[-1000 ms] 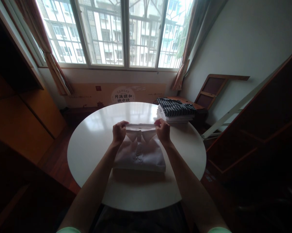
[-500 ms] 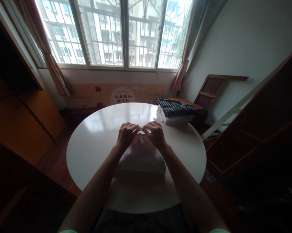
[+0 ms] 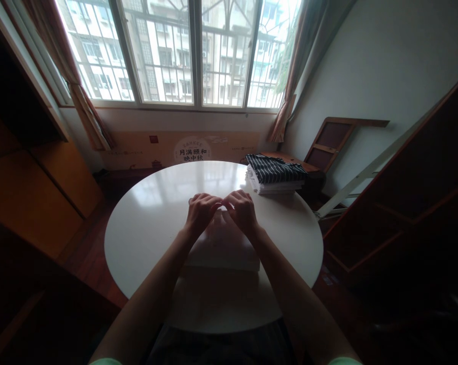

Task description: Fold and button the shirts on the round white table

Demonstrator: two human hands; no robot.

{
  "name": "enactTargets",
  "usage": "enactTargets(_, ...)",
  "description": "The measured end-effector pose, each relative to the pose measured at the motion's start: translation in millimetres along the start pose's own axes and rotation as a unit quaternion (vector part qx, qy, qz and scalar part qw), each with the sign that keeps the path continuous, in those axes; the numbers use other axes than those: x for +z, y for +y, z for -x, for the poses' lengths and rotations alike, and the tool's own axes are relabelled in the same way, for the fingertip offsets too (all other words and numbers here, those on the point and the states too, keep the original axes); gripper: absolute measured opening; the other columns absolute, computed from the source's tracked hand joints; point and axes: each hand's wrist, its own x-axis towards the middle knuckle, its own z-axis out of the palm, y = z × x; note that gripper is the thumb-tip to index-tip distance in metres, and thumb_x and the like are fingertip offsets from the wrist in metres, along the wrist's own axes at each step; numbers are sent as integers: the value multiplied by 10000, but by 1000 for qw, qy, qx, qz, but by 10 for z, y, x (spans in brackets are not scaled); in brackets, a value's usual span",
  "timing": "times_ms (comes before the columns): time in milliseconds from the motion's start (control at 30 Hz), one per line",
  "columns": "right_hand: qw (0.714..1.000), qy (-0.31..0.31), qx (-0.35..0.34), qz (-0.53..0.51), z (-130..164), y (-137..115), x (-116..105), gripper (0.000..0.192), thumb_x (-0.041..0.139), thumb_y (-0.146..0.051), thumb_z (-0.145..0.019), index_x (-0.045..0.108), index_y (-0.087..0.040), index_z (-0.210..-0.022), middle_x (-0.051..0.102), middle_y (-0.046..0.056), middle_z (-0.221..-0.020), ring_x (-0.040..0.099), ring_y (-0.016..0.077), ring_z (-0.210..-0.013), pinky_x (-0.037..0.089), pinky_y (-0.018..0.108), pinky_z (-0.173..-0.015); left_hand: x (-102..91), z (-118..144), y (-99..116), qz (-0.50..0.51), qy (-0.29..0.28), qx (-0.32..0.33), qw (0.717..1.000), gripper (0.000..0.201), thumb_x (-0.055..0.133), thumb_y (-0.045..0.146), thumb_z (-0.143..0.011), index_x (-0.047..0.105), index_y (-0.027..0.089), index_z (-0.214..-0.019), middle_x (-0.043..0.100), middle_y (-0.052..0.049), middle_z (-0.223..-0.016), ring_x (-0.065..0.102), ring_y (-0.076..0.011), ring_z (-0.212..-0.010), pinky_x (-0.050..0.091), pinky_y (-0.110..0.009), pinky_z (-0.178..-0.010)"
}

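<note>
Head view finds two bare hands at work on a folded white shirt (image 3: 229, 253), which lies flat near the middle of a round white bench (image 3: 137, 243). The left hand (image 3: 203, 209) and the right hand (image 3: 241, 208) meet over the shirt's far end, at the collar, fingertips practically touching on its centre line. Both hands are judged to be grasping the collar edge between thumb and curled fingers; neither appears released. Exact finger placement is hidden behind the knuckles.

Principal relation: the body of the shirt extends from the hands back toward the wearer, in the space between the two forearms. Its collar-to-hem line points roughly straight away from the wearer, and the hem edge is the near one. Whether that line is the longer dimension cannot be told, since the hands cover the far edge. Neither hand is clearly nearer the shirt; the left bears on the left half of the collar and the right on the right half. The near right corner shows just beside the right forearm.

A stack of folded white garments (image 3: 280, 188), topped by a dark striped garment (image 3: 276, 170), sits at the far right rim of the bench, beyond the right hand and apart from it.
</note>
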Motion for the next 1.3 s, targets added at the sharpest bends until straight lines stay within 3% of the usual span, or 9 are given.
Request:
enactTargets(167,999,-21,12,-32,7,22,28,113,558,-169,-792,658,-186,-743,669,32,-747,575,162,-777,354,281,-791,48,18,-35,-14,-5,2,1000,157,542,280,-811,669,218,-743,685,-16,-737,582,-168,-747,372,-309,-775)
enactTargets(467,998,-32,29,-41,23,76,22,124,570,-229,-798,691,-208,-778,698,33,-764,620,156,-751,368,274,-819,6,8,-39,-29,-35,-11,999,182,508,273,-826,676,224,-775,687,-36,-754,584,-181,-755,365,-316,-766)
enactTargets(667,997,-36,66,-16,2,152,7,152,550,-208,-808,693,-219,-761,692,30,-751,613,159,-737,364,289,-803,-30,-3,-128,-42,-21,-58,997,228,481,289,-836,689,219,-772,686,-48,-743,589,-182,-731,366,-319,-775)
enactTargets(967,997,-13,79,3,0,201,-11,131,567,-212,-799,681,-213,-736,674,29,-730,589,169,-753,348,303,-803,11,3,-171,-51,6,-78,996,193,505,273,-819,685,213,-780,687,-55,-766,586,-199,-749,361,-345,-797)
enactTargets(1133,998,-4,55,-1,-5,114,-11,135,545,-189,-808,667,-208,-753,663,31,-744,567,167,-766,336,305,-811,34,6,-83,-30,-4,-40,999,176,520,297,-816,666,223,-877,687,-49,-844,578,-193,-802,357,-350,-842)
enactTargets(1300,1000,-6,20,4,-18,12,1,133,533,-165,-802,657,-205,-776,663,41,-801,539,193,-858,326,320,-820,62,10,-18,-18,-29,-5,999,184,493,250,-834,669,228,-783,686,-23,-749,575,-171,-728,379,-317,-778)
